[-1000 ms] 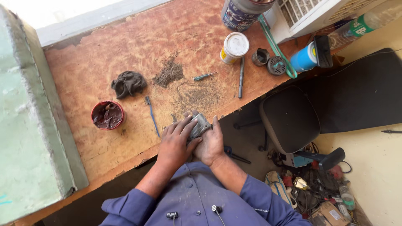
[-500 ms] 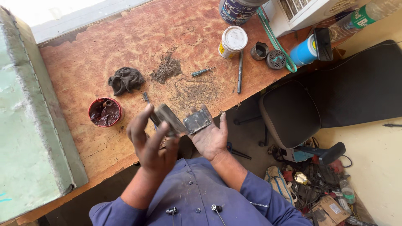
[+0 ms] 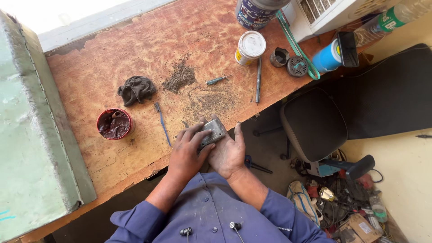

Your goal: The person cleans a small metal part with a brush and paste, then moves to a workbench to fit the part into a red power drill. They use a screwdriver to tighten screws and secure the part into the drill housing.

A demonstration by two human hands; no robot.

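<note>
My left hand (image 3: 185, 154) and my right hand (image 3: 228, 152) meet at the front edge of a worn wooden bench (image 3: 112, 49). Between them is a small grey metal block (image 3: 213, 132). The left fingers lie over its top and the right palm cups it from the side and below. Most of the block is hidden by the fingers. Both hands are dark with grease. My blue sleeves and shirt fill the bottom of the view.
On the bench lie a red tub of dark grease (image 3: 114, 124), a dark rag (image 3: 136, 89), a blue toothbrush (image 3: 162, 121), a pile of grit (image 3: 180, 77), a small screwdriver (image 3: 218, 80) and a white-lidded tin (image 3: 250, 47). A green metal box (image 3: 27, 135) stands left, a black chair (image 3: 313, 123) right.
Half a second ago my hands were lifted and apart, each with a metal piece. Now they have come back down together on one block at the bench edge.
</note>
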